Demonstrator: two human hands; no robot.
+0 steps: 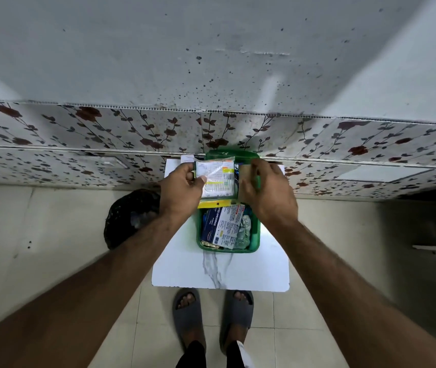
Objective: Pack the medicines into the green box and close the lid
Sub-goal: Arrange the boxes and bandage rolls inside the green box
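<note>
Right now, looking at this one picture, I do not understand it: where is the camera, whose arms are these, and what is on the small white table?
There is no machine here. The camera sits on a person's head and looks down, so the arms and the grey slippers are their own. On the small white marble-patterned table stands an open green plastic box, already holding medicine packets, among them a blue-and-white dressings packet. The left hand holds a clear plastic pouch with a printed leaflet above the box. The right hand is blurred beside the pouch; whether it grips anything is unclear.
</note>
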